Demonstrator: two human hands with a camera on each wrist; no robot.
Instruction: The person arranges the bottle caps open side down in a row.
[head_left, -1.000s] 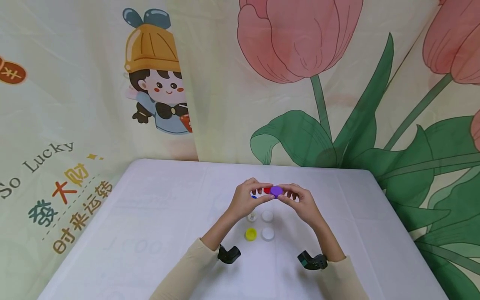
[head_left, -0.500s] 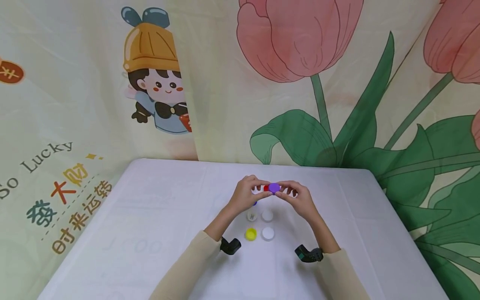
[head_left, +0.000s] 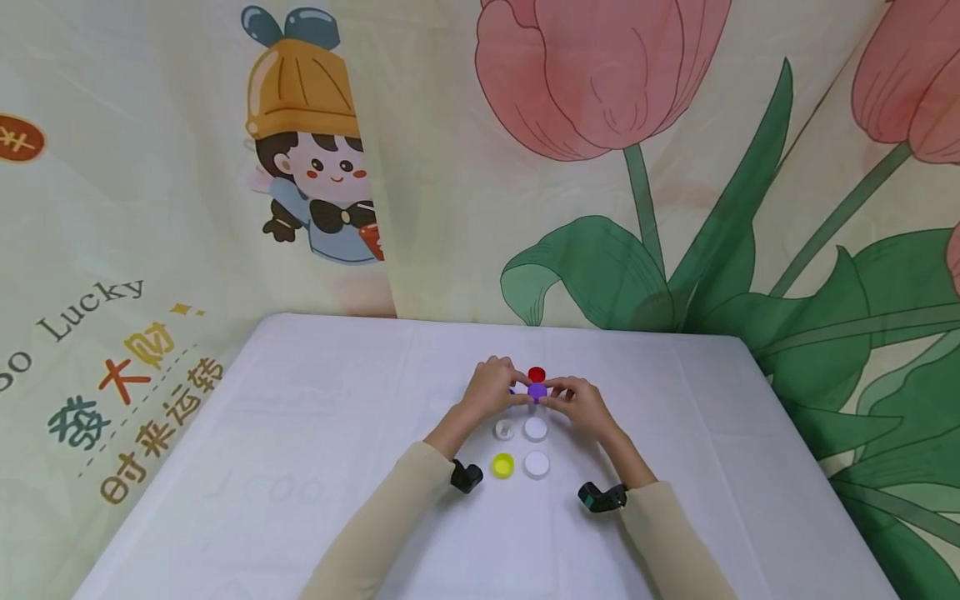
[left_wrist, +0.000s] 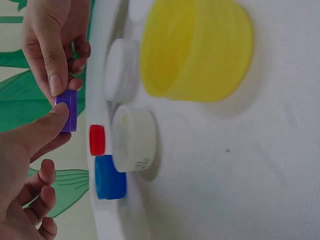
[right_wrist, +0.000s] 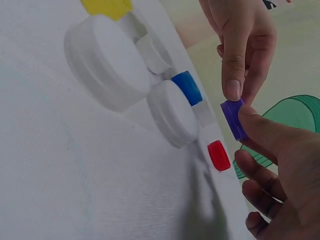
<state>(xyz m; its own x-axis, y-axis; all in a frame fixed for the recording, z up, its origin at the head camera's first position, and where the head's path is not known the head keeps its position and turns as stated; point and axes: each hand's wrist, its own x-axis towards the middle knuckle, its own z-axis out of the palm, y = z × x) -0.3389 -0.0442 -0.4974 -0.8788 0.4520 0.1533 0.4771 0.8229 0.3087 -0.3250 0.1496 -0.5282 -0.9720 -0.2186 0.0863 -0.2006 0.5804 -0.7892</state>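
A small purple bottle cap [head_left: 537, 392] with a ribbed side is held up over the table between both hands. My left hand [head_left: 491, 390] pinches one side of it with thumb and forefinger, and my right hand [head_left: 581, 407] pinches the opposite side the same way. In the left wrist view the purple cap [left_wrist: 69, 111] shows edge-on, partly covered by the left thumb. The other fingers of both hands are loosely bent. Behind the purple cap lies a red cap [head_left: 537, 374]. A blue cap [right_wrist: 188, 87] is mostly hidden by the left hand in the head view.
Nearer on the white-covered table [head_left: 337, 433] lie a small white cap [head_left: 504, 430], a white cap [head_left: 536, 429], a yellow cap [head_left: 503, 465] and another white cap [head_left: 537, 465], roughly in two columns. A printed curtain [head_left: 442, 167] hangs behind the table.
Both hands have brought the purple cap slightly left and toward the near side. The red cap, earlier partly covered, now shows behind it.
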